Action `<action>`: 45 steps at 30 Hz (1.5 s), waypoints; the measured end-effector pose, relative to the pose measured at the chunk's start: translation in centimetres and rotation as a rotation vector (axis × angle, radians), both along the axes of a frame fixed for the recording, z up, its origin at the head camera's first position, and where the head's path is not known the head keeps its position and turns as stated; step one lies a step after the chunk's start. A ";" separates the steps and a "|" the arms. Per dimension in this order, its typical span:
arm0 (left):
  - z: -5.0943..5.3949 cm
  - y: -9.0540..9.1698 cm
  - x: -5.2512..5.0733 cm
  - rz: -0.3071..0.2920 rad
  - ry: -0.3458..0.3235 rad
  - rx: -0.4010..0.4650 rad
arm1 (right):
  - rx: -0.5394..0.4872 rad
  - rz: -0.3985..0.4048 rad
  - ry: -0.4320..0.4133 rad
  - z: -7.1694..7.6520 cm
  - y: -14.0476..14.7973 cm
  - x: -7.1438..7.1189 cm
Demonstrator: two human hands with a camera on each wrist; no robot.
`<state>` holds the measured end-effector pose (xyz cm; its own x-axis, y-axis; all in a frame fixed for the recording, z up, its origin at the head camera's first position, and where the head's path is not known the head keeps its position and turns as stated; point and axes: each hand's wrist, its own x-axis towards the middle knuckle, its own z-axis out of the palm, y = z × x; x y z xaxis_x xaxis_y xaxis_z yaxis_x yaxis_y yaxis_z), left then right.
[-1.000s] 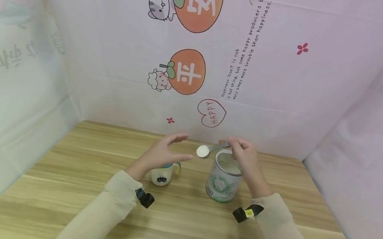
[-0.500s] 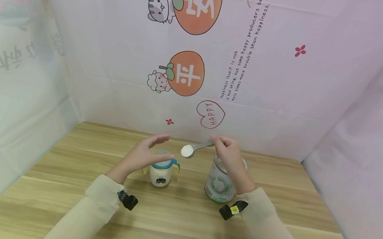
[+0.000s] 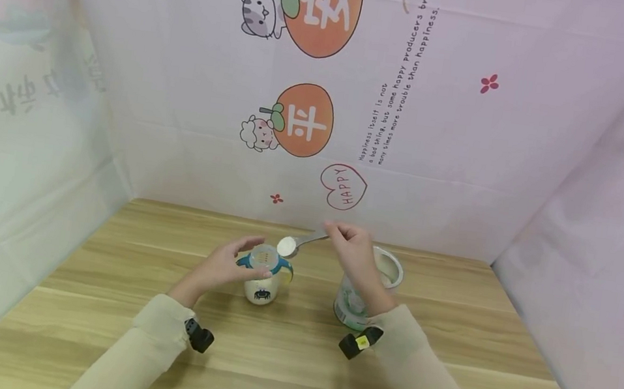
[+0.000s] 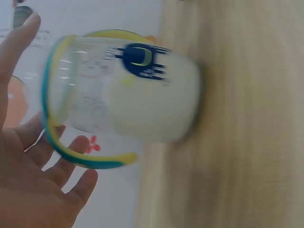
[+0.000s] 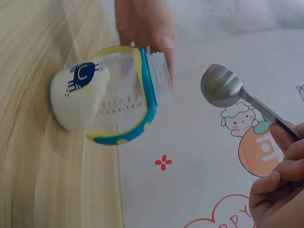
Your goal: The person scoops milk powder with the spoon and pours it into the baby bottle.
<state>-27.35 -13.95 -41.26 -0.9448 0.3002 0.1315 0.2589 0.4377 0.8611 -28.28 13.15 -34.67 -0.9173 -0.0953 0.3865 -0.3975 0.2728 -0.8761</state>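
Note:
A clear baby bottle with a blue and yellow two-handled collar stands uncapped on the table, with white powder in its lower part. Around its neck my left hand is spread, thumb in front and fingers behind; whether it touches is hard to tell. My right hand grips the handle of a metal measuring spoon heaped with white powder. The spoon's bowl is just right of the bottle's open mouth, slightly above it. In the right wrist view the bowl is apart from the bottle's rim.
An open powder can with a green and white label stands to the right, partly hidden behind my right hand and forearm. White printed cloth hangs behind the wooden table and at both sides.
My right hand has carried the filled spoon leftward from above the can to beside the bottle's mouth. My left hand has shifted left and lowered to the bottle's neck.

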 end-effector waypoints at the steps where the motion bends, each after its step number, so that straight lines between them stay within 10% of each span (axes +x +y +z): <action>1: -0.4 0.0 -0.1 -0.006 -0.006 0.012 | -0.007 0.002 -0.006 0.0 -0.2 0.0; 19: -2.5 0.7 -0.6 0.018 -0.016 0.068 | 0.009 -0.010 0.082 -1.8 -2.6 0.1; 45: -3.0 0.4 -0.8 -0.010 -0.047 0.089 | 0.377 -0.026 0.654 -4.2 -3.9 0.8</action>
<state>-28.15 -13.54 -44.23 -0.9475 0.2989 0.1137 0.2212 0.3560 0.9079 -27.48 9.28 -38.83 -0.5156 -0.3104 0.7987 -0.7939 0.5236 -0.3090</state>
